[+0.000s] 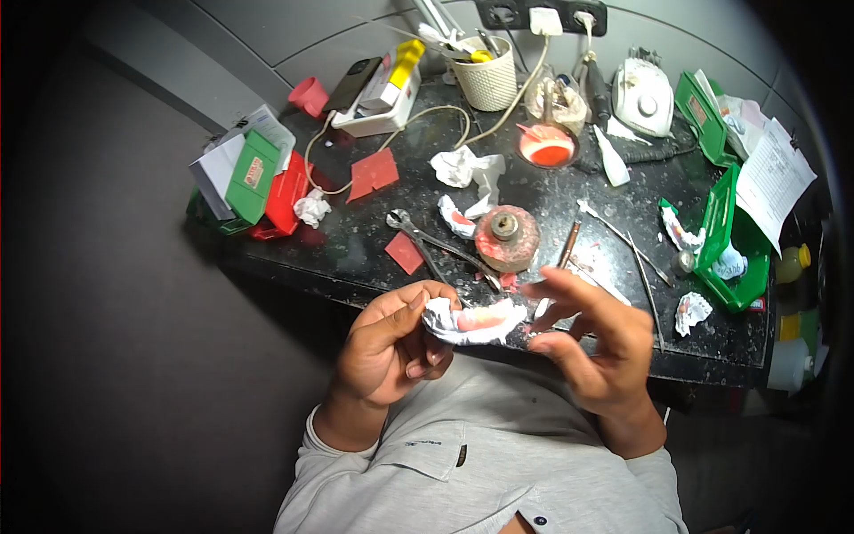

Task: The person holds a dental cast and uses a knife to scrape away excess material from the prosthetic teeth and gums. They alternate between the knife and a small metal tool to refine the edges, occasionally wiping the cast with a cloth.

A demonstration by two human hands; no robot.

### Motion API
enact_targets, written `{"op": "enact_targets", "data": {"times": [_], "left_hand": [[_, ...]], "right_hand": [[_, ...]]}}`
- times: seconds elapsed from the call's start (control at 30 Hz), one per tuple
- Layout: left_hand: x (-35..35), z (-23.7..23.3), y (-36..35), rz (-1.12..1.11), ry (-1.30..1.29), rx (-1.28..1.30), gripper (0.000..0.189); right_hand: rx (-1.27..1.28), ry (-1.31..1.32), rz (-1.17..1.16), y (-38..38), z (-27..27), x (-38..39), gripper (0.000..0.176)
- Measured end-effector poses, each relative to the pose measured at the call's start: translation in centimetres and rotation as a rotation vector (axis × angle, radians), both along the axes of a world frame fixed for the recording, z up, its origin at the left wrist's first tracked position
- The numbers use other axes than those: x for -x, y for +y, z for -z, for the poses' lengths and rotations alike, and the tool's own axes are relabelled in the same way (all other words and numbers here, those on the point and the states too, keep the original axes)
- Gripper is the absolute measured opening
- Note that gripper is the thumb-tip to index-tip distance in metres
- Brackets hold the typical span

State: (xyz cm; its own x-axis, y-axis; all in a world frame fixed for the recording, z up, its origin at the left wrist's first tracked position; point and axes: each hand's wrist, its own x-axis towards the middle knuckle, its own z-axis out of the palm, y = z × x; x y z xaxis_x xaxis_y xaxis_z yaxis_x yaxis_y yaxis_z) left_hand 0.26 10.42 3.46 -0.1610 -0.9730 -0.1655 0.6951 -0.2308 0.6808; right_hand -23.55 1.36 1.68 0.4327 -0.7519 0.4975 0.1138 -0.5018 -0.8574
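My left hand point(391, 343) is closed on a white plaster dental cast point(476, 322) with a pink patch in its middle, held in front of my shirt at the table's front edge. To the right of the cast, my right hand point(600, 338) has its fingers apart and curved, with nothing between them. Just behind the cast stands a round pink-stained burner point(507, 238) with a metal top. Pliers point(445, 249) lie to the left of the burner, and a brown-handled tool point(569, 245) lies to its right.
Red wax sheets point(374, 173), crumpled tissue point(467, 169) and a dish of red wax point(547, 147) are on the black table point(302, 258). Green boxes point(725, 236) with casts stand right, a green box point(252, 176) left. A wicker cup point(487, 80) stands behind.
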Motion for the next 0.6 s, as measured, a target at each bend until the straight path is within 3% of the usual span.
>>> {"op": "enact_targets", "data": {"times": [0.2, 0.27, 0.33, 0.43, 0.6], "left_hand": [[0.1, 1.6, -1.2, -0.020, 0.033, -0.054, 0.037], [0.7, 1.7, -1.4, -0.024, 0.039, -0.044, 0.039], [1.8, 1.3, -1.6, -0.177, -0.206, 0.014, 0.044], [2.0, 2.1, -1.6, -0.186, -0.397, 0.208, 0.049], [1.8, 3.6, -1.9, -0.293, -0.282, 0.241, 0.043]], "right_hand": [[0.084, 0.016, 0.093, -0.1, 0.6, -1.4, 0.019], [0.089, 0.014, 0.088, -0.1, 0.8, -1.5, 0.018], [0.096, 0.010, 0.087, -0.1, 1.1, -1.7, 0.016], [0.082, -0.038, 0.122, 0.0, 1.5, -2.2, 0.015], [0.135, -0.091, 0.166, 0.3, 1.9, -3.1, 0.015]]}}
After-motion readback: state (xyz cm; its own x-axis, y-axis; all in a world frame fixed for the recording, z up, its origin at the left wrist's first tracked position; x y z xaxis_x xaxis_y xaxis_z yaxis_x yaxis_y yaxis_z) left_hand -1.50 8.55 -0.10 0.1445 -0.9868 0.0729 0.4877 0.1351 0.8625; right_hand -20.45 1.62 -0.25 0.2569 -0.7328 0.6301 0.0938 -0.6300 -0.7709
